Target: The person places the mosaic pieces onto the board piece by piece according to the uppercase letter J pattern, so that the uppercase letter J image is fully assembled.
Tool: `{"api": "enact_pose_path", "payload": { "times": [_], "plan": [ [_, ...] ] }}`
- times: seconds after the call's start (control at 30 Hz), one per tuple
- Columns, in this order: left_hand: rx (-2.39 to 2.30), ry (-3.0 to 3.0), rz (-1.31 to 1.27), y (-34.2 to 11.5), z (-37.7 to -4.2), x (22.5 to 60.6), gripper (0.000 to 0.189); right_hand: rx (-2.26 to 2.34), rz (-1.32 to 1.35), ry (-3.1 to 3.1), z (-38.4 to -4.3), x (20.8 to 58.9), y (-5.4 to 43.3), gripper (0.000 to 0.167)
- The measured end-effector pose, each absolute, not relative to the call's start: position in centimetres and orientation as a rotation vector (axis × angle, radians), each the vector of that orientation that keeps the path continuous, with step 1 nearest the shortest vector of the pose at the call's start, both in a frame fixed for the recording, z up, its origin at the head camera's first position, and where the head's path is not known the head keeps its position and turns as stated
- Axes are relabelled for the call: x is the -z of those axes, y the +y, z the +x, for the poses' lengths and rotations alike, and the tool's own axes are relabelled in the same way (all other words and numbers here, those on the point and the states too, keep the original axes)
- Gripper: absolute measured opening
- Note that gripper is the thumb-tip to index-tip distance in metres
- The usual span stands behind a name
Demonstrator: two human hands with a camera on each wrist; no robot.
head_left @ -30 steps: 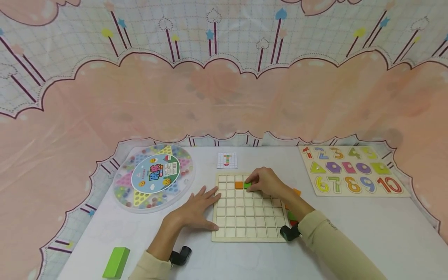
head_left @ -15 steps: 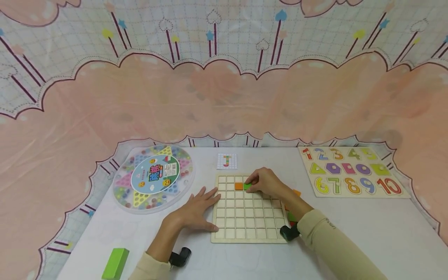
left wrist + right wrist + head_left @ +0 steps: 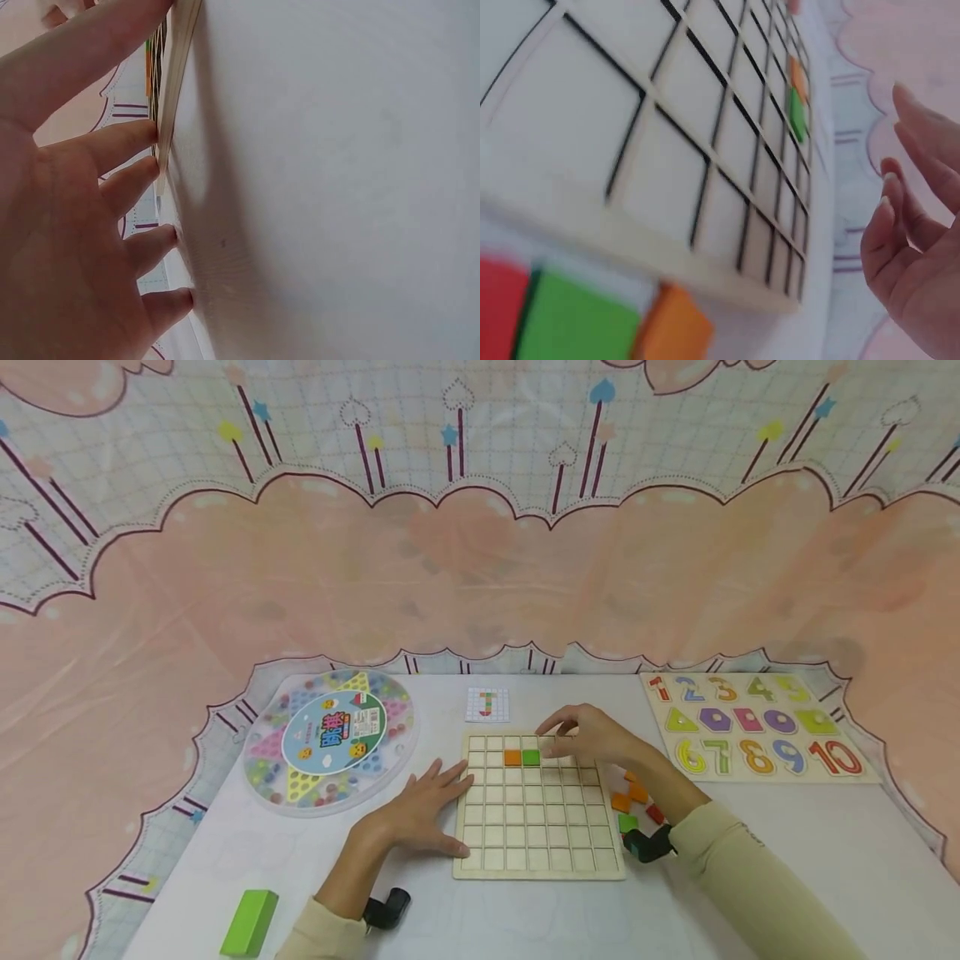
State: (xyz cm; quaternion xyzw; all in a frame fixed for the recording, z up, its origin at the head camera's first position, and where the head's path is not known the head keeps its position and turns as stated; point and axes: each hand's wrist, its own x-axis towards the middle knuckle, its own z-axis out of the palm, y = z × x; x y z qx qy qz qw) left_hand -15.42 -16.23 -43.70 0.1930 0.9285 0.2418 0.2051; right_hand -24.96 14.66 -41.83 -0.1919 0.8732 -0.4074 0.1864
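Note:
A wooden grid board (image 3: 537, 837) lies flat on the table. In its second row from the back, an orange square tile (image 3: 512, 757) and a green square tile (image 3: 531, 757) sit side by side in neighbouring cells. My left hand (image 3: 420, 810) is spread along the board's left edge; in the left wrist view its fingertips (image 3: 148, 135) touch the wooden rim. Just right of the green tile, my right hand (image 3: 592, 733) hovers over the board with nothing in its fingers. The right wrist view shows those fingers (image 3: 881, 225) apart from the tiles and loosely bent.
Loose orange tiles (image 3: 621, 802), a green one (image 3: 628, 823) and a red one (image 3: 656, 814) lie at the board's right edge. Behind is a small pattern card (image 3: 487, 704). A round marble game (image 3: 330, 743), number puzzle (image 3: 757, 727) and green block (image 3: 250, 923) stand around.
My right hand has let go of the green tile and moved right and slightly up, uncovering the tile and the loose pieces beside the board. The left hand stays in place.

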Motion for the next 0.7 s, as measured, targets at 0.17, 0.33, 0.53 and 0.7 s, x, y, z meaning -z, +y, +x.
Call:
{"api": "enact_pose_path", "payload": {
  "times": [0.17, 0.33, 0.53, 0.7],
  "plan": [
    [-0.682, 2.591, 0.54, -16.2, -15.4, 43.6, 0.1, 1.103, -0.47, 2.524, -24.4, 41.2, 17.1, 0.038],
    [-0.675, 2.587, 0.54, -16.1, -15.5, 43.7, 0.1, 1.08, -0.328, 2.529, -23.3, 41.7, 20.0, 0.04],
    [-0.666, 2.593, 0.54, -16.1, -15.7, 44.0, 0.1, 1.106, -0.235, 2.503, -21.8, 42.6, 22.5, 0.042],
    [-0.672, 2.594, 0.541, -16.1, -15.6, 44.0, 0.1, 1.118, -0.18, 2.53, -20.9, 43.3, 23.6, 0.039]
  ]
}}
